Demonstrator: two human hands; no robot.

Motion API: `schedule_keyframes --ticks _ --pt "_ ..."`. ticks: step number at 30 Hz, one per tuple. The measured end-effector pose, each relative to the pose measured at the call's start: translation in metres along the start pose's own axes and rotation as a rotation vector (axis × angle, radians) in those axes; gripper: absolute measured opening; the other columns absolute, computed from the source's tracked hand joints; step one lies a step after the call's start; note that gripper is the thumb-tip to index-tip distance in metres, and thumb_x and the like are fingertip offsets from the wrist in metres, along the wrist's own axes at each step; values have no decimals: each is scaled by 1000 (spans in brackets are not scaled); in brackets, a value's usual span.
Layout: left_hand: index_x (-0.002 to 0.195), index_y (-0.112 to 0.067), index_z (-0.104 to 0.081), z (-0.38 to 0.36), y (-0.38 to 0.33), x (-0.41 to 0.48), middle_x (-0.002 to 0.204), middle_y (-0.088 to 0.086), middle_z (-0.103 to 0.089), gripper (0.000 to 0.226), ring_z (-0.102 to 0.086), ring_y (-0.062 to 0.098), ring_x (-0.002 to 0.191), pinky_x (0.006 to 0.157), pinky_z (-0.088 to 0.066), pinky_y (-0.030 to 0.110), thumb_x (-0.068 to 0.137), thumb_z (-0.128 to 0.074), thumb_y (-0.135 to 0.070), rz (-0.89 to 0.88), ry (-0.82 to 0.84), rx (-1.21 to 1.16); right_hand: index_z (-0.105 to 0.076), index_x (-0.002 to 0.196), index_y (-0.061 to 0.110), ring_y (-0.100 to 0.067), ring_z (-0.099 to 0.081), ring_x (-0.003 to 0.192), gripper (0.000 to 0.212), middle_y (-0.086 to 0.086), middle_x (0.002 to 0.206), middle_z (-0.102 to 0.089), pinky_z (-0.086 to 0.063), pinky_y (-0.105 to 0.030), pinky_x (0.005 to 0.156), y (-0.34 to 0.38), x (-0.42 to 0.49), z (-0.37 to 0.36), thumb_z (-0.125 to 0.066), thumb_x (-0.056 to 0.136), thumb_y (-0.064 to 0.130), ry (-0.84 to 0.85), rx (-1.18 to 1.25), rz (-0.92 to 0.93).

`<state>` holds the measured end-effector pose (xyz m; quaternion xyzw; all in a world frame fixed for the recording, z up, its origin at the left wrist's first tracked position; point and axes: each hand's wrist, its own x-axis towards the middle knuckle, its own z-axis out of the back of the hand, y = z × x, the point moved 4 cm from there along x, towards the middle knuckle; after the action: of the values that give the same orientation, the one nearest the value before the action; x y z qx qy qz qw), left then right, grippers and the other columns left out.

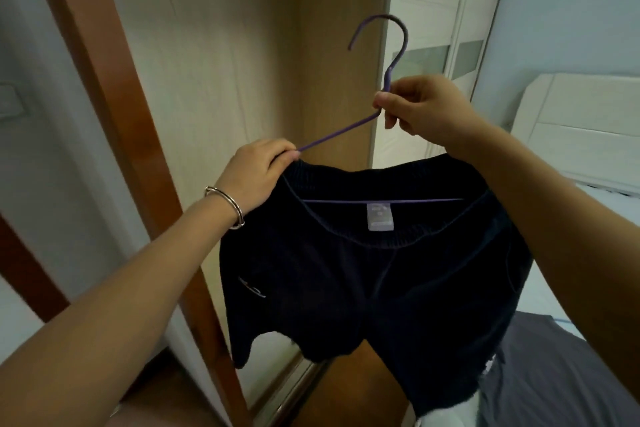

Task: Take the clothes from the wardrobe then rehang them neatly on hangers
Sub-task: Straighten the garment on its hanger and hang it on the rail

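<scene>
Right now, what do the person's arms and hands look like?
The left forearm and right forearm are bare, no sleeves in view. The left hand has a thin silver bangle at its wrist. The right hand and wrist wear nothing. No gloves or rings show.

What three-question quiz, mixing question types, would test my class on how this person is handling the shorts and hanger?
1. True or false: the purple hanger already hangs by its hook from a rail.
2. What do the fingers of the right hand pinch? A) the hem of a garment; B) the hanger's neck, just below the hook; C) the wardrobe door.
3. Fill the gap: the left hand grips the dark shorts at their ____.
Key: 1 false, it is held in the air; 2 B; 3 waistband.
</scene>
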<state>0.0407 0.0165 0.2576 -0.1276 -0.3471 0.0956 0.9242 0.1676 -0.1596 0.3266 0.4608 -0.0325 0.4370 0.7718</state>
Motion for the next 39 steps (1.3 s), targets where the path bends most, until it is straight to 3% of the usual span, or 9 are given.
schedule_keyframes --ticks 6,10,13,23,26,30,34,37,39 --pt "97 -7 -67 -40 38 43 94 16 -67 22 -59 25 87 70 -30 14 89 -53 -22 -81 14 -154 -66 97 8 -8 -45 53 23 3 68 -61 -40 -15 52 -33 21 -19 -52 93 26 -68 -32 -135" --pt "96 -8 -66 -67 60 61 94 15 -63 25 -57 25 87 73 -38 26 88 -55 -28 -128 37 -234 -63 109 6 -5 -48 56 25 4 71 -60 -42 -8 50 -44 26 -35 -51 93 22 -105 -34 -209" --pt "96 -8 -66 -80 71 73 93 16 -62 26 -56 25 85 69 -34 21 90 -51 -28 -145 -21 -272 -61 113 10 -3 -50 60 24 6 77 -62 -45 -7 53 -47 31 -39 -52 93 20 -106 -75 -246" --pt "104 -4 -67 -122 112 111 99 23 -64 40 -61 34 89 77 -46 37 90 -46 -36 -170 -197 -270 -59 120 8 10 -59 59 30 -1 98 -62 -45 4 61 -92 73 -49 -51 94 21 -58 -380 -214" --pt "102 -3 -68 -135 132 128 98 23 -65 41 -61 34 88 77 -45 35 90 -47 -36 -130 -192 -254 -63 115 7 -8 -60 73 32 -2 95 -63 -43 -3 64 -117 101 -53 -52 93 27 9 -477 -209" --pt "99 1 -69 -147 163 156 93 25 -66 38 -59 33 87 77 -40 26 89 -50 -31 -57 -241 -179 -65 111 7 -13 -57 91 38 -3 99 -62 -40 -20 80 -155 153 -52 -52 90 36 128 -486 -150" --pt "98 2 -69 -143 200 180 80 13 -65 37 -57 13 80 74 -35 9 89 -50 -29 60 -299 -145 -66 106 17 -5 -58 81 35 -4 101 -65 -42 -14 74 -181 210 -62 -48 89 42 365 -319 -90" --pt "98 3 -69 -125 228 188 82 -23 -50 36 -49 -23 79 76 -30 -5 89 -51 -28 155 -317 -143 -66 108 22 -11 -60 90 31 -3 103 -66 -45 -22 84 -185 262 -78 -53 87 42 462 -306 24" --pt "98 3 -69 -110 240 182 84 -27 -45 35 -46 -28 78 77 -31 -4 89 -51 -26 258 -376 -133 -64 112 28 -13 -59 97 29 0 107 -64 -44 -19 85 -171 290 -94 -57 86 38 548 -291 121"
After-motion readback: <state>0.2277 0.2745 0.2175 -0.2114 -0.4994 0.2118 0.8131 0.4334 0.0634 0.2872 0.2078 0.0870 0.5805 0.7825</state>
